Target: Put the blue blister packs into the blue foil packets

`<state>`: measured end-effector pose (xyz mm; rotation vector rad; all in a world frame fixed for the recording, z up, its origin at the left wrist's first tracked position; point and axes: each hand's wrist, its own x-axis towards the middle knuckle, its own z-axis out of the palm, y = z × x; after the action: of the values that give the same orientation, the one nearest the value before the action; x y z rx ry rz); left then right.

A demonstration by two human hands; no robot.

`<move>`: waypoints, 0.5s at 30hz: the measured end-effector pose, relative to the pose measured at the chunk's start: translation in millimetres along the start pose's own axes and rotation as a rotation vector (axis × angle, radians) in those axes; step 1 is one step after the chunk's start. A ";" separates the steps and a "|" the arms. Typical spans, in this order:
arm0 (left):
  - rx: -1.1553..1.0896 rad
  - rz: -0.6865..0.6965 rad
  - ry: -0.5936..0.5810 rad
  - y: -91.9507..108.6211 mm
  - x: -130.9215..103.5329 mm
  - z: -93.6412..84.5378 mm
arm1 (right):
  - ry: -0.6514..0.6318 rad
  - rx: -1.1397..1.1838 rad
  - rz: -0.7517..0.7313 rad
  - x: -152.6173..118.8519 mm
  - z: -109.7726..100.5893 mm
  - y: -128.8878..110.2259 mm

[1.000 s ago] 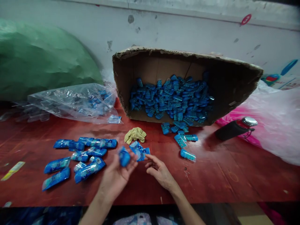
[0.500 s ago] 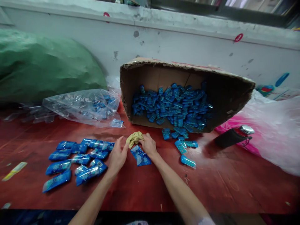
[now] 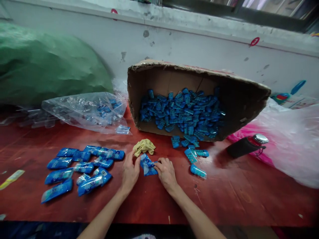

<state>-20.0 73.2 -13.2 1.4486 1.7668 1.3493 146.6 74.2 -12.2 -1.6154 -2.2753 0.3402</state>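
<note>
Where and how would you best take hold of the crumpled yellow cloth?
Probably by the raised folds near the middle of the yellow cloth, pinched from above: it lies bunched, with ridges standing up. Coming down from its right seems clearest, since the left hand is by its left edge and flat blue packets lie at its near edge.

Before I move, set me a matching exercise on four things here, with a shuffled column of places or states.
1. Yellow cloth
2. Bottle
3. Cardboard box
4. Right hand

A. Open side toward the viewer, blue packs inside
B. Fingers at the flat blue packets
C. Crumpled on the red table
D. Dark sleeve, silver cap

Pairs: 1-C, 2-D, 3-A, 4-B
</note>
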 end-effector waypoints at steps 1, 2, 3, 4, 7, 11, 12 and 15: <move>-0.067 -0.068 0.014 2.3 -9.2 -3.1 | 0.011 0.009 0.005 -0.1 -0.5 -1.1; -0.127 -0.149 0.025 4.5 -17.9 -5.2 | 0.024 0.022 0.009 -0.4 -1.9 -2.3; -0.184 -0.244 0.030 6.6 -25.6 -6.0 | 0.041 0.043 0.012 -1.1 -4.1 -3.6; -0.239 -0.341 0.029 8.9 -32.0 -5.7 | 0.060 0.072 0.013 -2.4 -6.5 -5.1; -0.391 -0.562 -0.024 16.8 -41.7 -0.1 | 0.116 0.227 0.011 -8.7 -12.7 -11.2; -0.519 -0.607 -0.165 24.0 -40.9 6.7 | 0.152 0.635 0.048 -13.7 -11.9 -18.2; -0.543 -0.612 -0.189 24.1 -40.3 7.4 | 0.152 0.732 0.088 -13.0 -10.0 -18.7; -0.607 -0.643 -0.214 20.8 -39.7 8.3 | 0.061 0.962 0.227 -7.9 -2.7 -17.6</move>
<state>9.0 38.7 -6.2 0.5946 1.3375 1.1694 134.8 61.0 -4.1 -1.2883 -1.4581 1.1922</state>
